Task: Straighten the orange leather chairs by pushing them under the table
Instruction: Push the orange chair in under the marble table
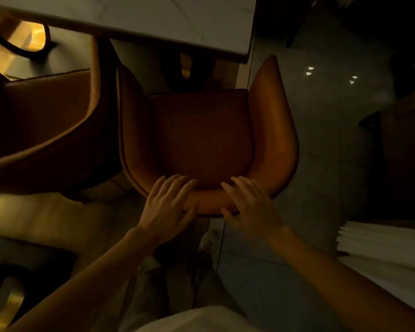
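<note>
Palms rest on backrest rim: left hand (168, 203), right hand (250, 204), fingers near straight, clasping nothing. Orange leather chair (201, 135) ahead of hands, seat mostly out from marble table (153, 20). Push evenly, both hands; neighbouring chair (46, 116) close left.

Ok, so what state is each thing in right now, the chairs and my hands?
Centre orange chair: upright, seat not yet under the table.
Left orange chair: upright, seat also out from the table, partly out of view.
Left hand: open, flat on the centre chair's backrest.
Right hand: open, flat on the same backrest.
</note>
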